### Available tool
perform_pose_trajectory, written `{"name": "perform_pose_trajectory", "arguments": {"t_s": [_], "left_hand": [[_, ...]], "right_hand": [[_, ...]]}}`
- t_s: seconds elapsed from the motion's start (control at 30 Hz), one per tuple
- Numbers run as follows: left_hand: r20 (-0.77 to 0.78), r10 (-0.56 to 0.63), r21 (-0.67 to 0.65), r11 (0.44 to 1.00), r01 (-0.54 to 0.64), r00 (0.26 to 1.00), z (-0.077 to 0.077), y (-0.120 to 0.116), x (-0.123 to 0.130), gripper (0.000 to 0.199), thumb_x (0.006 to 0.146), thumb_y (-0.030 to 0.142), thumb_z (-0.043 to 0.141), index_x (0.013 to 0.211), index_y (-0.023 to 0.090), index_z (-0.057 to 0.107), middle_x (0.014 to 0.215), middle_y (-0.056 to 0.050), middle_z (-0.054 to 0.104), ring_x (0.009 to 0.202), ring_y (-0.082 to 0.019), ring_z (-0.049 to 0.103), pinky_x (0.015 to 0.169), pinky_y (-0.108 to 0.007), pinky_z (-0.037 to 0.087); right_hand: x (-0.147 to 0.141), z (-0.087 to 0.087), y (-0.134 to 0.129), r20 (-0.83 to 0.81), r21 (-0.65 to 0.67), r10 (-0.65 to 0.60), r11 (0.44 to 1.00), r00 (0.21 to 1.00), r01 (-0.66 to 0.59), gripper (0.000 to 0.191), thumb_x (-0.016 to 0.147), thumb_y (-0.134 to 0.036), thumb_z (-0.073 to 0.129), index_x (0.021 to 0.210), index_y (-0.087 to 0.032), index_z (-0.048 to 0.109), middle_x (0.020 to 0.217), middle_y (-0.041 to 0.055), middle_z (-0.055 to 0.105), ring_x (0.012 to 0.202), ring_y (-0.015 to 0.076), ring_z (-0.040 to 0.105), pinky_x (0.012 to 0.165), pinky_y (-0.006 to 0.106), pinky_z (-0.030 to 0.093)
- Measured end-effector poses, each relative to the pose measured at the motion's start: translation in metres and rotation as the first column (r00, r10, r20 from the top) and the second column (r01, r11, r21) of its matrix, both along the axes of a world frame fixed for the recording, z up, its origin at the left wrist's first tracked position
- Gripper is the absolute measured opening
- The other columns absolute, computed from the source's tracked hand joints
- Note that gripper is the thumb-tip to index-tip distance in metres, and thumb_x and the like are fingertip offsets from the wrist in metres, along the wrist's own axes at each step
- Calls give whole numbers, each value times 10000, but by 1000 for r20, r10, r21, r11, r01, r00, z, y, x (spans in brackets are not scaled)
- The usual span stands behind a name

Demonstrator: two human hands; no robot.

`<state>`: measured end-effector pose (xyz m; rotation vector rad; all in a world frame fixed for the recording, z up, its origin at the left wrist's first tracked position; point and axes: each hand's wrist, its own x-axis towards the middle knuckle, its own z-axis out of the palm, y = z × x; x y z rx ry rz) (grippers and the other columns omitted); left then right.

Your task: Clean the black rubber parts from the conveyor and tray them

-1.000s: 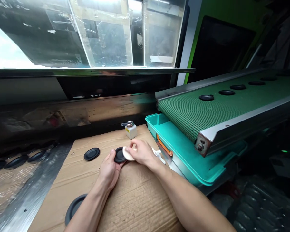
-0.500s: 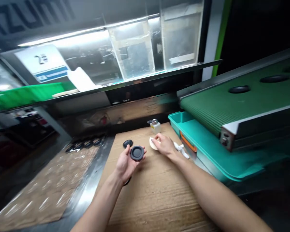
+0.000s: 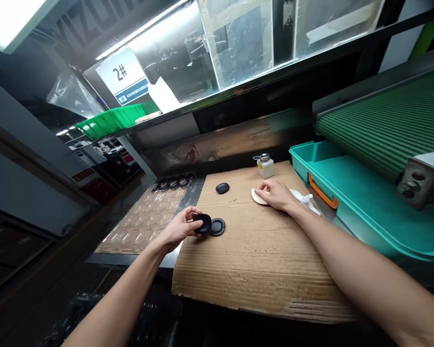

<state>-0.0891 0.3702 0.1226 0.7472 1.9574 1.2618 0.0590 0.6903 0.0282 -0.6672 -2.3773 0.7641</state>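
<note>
Pinched in my left hand is a round black part, tilted above the cardboard near its left edge. Another black disc lies flat right beside it, and a third black piece rests farther back. My right hand has its fingers closed on a white round pad, low over the cardboard. Behind that hand stands a small white bottle with a metal top.
A teal bin with an orange handle sits at the right under a green conveyor. White crumpled material lies by my right wrist. A clear moulded tray with black parts is at the left; a green basket is above it.
My left hand has turned over and moved left and down, tilting its black part beside the flat disc. My right hand still holds the pad. The camera view has shifted.
</note>
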Motion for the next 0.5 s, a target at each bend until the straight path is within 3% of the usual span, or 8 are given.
{"name": "perform_pose_trajectory", "arguments": {"t_s": [0.1,0.3,0.4,0.5], "left_hand": [[-98,-102,-117,989,90,990,-5,3,-4,391,746,323,727,1081,174,594,1005,-58,609,765,-152,590,624,-276,496],[-195,-277,-271,937,219,941,-22,29,-10,381,807,316,622,1152,162,674,845,-39,672,724,-152,576,660,-260,430],[-266,-302,-303,928,218,916,-25,39,-9,370,783,264,623,1132,175,703,931,-42,692,787,-161,595,701,-255,430],[-301,-242,-286,946,155,922,-26,43,-6,362,761,252,649,1107,174,716,776,-21,667,641,-142,553,604,-240,397]], "right_hand": [[1,1,0,-7,-11,11,1000,1000,-11,323,844,-558,586,835,-244,663,815,19,673,755,181,602,615,258,358],[2,3,0,3,-11,16,1000,1000,-16,304,849,-534,589,847,-242,674,856,28,684,804,185,614,635,253,370],[2,4,0,8,-7,22,1000,1000,-22,306,852,-536,587,855,-243,676,849,31,686,808,188,616,646,253,376],[2,5,0,19,-7,23,1000,1000,-22,309,852,-541,587,856,-245,675,837,31,686,804,192,618,641,255,377]]}}
